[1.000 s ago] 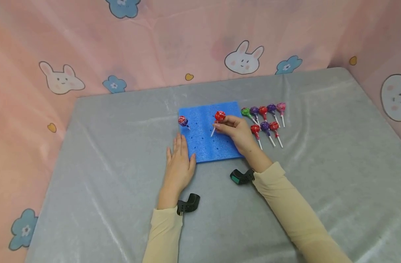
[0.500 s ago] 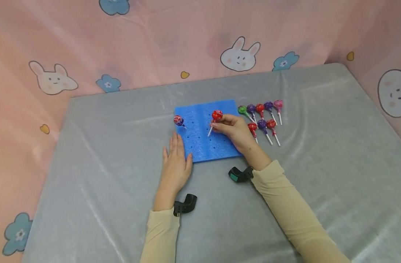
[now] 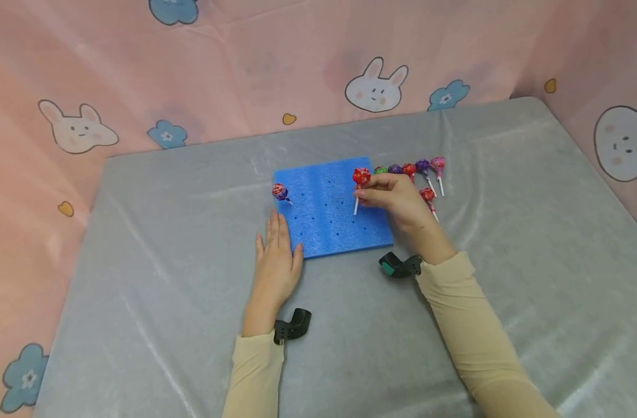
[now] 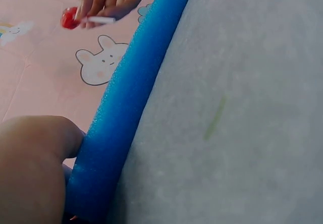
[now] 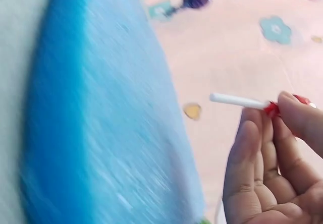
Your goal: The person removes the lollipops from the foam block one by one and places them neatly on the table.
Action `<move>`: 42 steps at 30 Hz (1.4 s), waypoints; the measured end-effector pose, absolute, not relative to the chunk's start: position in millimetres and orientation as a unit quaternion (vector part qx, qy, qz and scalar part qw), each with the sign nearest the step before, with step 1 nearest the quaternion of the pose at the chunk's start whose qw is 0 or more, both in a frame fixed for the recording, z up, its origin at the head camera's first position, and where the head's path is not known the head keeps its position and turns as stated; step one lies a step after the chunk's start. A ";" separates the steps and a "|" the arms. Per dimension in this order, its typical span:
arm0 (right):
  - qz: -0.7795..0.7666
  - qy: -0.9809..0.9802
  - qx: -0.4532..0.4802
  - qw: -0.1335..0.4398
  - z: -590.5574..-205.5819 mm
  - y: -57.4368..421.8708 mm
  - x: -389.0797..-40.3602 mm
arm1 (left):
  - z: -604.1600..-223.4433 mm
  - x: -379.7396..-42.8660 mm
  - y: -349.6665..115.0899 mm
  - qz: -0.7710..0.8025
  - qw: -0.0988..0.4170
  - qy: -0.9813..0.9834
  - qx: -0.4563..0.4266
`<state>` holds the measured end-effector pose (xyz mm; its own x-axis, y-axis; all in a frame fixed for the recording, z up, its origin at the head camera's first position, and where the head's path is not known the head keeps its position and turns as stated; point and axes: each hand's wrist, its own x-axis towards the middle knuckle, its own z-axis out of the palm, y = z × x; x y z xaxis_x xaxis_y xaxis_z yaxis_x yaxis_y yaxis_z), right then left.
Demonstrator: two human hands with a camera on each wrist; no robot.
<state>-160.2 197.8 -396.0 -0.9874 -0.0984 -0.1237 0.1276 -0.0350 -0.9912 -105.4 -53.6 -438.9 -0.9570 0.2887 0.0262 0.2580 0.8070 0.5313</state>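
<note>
In the head view, my right hand (image 3: 404, 200) pinches a red-wrapped lollipop (image 3: 361, 176) just below its candy, over the right half of a blue foam board (image 3: 318, 241). The white stick (image 5: 234, 101) points down in the head view; in the right wrist view, its end is apart from the board. My left hand (image 3: 274, 267) lies with straight fingers along the board's left edge, its thumb at the front corner. A purple-and-red lollipop (image 3: 280, 191) stands tilted in the board near the left edge. Small dark holes dot the board's surface.
Right of the board, several wrapped lollipops lie on the grey cloth (image 3: 527, 244), among them a pink one (image 3: 438, 164) and a red one (image 3: 427, 194). My right hand hides part of this group. A pink printed curtain (image 3: 245, 69) hangs behind the table.
My right hand has carried the red lollipop to the right across the board, and its stick has swung closer to vertical. My left hand stays at the board's left edge.
</note>
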 end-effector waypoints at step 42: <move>-0.536 0.829 0.111 0.113 -387.1 333.7 -135.2 | -438.5 -104.7 -53.3 0.278 0.027 0.949 0.144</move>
<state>-135.2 333.7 -387.1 -0.9497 0.0635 -0.3068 0.3058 0.4000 -0.8640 -104.7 -53.3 -438.5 -0.9569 0.2889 0.0281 0.2584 0.8037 0.5360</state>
